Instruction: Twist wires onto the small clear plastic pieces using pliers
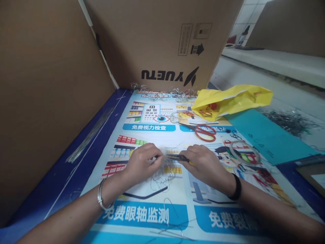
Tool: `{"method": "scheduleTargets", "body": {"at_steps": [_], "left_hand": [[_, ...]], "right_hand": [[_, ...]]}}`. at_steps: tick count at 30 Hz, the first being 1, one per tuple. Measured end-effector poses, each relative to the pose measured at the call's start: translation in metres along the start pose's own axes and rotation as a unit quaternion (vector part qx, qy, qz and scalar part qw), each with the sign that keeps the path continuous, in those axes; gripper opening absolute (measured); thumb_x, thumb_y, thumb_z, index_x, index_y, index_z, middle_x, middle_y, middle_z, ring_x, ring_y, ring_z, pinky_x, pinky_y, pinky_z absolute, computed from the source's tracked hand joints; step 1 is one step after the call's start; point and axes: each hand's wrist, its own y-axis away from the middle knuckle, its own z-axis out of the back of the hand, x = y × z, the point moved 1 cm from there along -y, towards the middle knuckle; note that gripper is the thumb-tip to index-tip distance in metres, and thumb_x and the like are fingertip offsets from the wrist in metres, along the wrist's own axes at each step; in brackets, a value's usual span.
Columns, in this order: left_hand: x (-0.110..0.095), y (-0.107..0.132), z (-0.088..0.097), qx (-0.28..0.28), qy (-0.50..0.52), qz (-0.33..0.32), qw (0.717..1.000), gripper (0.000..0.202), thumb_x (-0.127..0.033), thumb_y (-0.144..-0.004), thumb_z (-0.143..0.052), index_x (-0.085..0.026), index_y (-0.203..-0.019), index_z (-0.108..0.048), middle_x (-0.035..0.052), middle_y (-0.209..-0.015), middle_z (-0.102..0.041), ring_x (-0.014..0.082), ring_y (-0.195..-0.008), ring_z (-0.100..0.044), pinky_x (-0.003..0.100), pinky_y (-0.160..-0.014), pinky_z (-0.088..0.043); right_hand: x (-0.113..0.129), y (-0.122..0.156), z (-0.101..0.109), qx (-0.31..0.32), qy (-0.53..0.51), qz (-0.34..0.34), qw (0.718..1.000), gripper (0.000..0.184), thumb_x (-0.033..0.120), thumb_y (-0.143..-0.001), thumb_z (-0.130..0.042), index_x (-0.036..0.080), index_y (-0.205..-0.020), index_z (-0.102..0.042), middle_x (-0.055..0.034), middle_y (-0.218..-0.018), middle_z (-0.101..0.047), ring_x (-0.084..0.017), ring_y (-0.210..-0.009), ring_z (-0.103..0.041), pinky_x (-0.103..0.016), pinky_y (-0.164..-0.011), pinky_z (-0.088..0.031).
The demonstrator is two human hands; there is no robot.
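Note:
My left hand [142, 161] is closed in a pinch on a small clear, tangled piece of thin wire [162, 169] just above the printed poster [152, 217]. My right hand [205, 164] is closed around dark pliers [177, 157] whose jaws point left and meet the wire piece at my left fingertips. A silver bangle sits on my left wrist and a black band on my right. Loose wire strands trail below the hands.
Red-handled scissors [203, 131] lie beyond my right hand. A yellow plastic bag [233, 98] lies at the back right. A coil of wire [245, 152] rests to the right. Cardboard walls [50, 84] stand left and behind. Wire bundles [88, 135] lie along the left edge.

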Motion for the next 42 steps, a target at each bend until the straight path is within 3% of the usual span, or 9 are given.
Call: {"method": "scheduleTargets", "body": {"at_steps": [5,11,21,35,42], "left_hand": [[-0.001,0.004,-0.001,-0.039,-0.057,-0.010,0.998,0.015,-0.012,-0.079,-0.050,-0.016,-0.069,-0.059,0.0020,-0.062,-0.058,0.0128,-0.062,-0.051,0.026,-0.057,-0.039],[0.000,0.008,-0.004,-0.063,-0.098,-0.015,0.993,0.013,-0.013,-0.080,-0.049,-0.017,-0.073,-0.059,0.0022,-0.065,-0.058,0.0134,-0.064,-0.051,0.027,-0.060,-0.040],[-0.002,0.008,-0.005,-0.058,-0.100,-0.031,0.993,0.013,-0.014,-0.081,-0.049,-0.017,-0.072,-0.058,0.0026,-0.064,-0.057,0.0137,-0.063,-0.051,0.027,-0.059,-0.040],[-0.009,0.005,-0.004,0.035,0.050,-0.085,0.995,0.010,-0.014,-0.085,-0.047,-0.016,-0.081,-0.056,0.0037,-0.070,-0.059,0.0142,-0.068,-0.052,0.029,-0.064,-0.042],[-0.007,0.000,-0.002,0.087,0.131,-0.079,0.984,0.013,-0.017,-0.088,-0.044,-0.019,-0.089,-0.057,0.0048,-0.082,-0.063,0.0172,-0.084,-0.055,0.035,-0.080,-0.043]], "right_hand": [[0.014,0.006,0.014,-0.014,0.028,0.032,0.999,0.012,0.028,-0.081,-0.058,0.019,-0.086,-0.064,-0.0040,-0.076,-0.061,-0.019,-0.072,-0.051,-0.030,-0.067,-0.030],[0.017,0.008,0.005,0.005,0.127,0.026,0.992,0.004,0.019,-0.079,-0.058,0.018,-0.078,-0.062,-0.0061,-0.073,-0.060,-0.021,-0.070,-0.049,-0.033,-0.063,-0.025],[0.011,0.009,0.003,0.036,0.078,0.042,0.995,0.006,0.021,-0.078,-0.061,0.020,-0.072,-0.061,-0.0022,-0.069,-0.063,-0.017,-0.064,-0.052,-0.030,-0.060,-0.024],[0.011,0.004,-0.002,0.053,0.047,0.015,0.997,0.010,0.025,-0.081,-0.059,0.019,-0.078,-0.065,-0.0029,-0.072,-0.066,-0.016,-0.066,-0.056,-0.028,-0.060,-0.029],[0.014,-0.003,-0.005,0.048,0.043,0.035,0.997,0.006,0.022,-0.080,-0.058,0.019,-0.080,-0.064,-0.0020,-0.071,-0.064,-0.015,-0.066,-0.054,-0.029,-0.061,-0.027]]}}
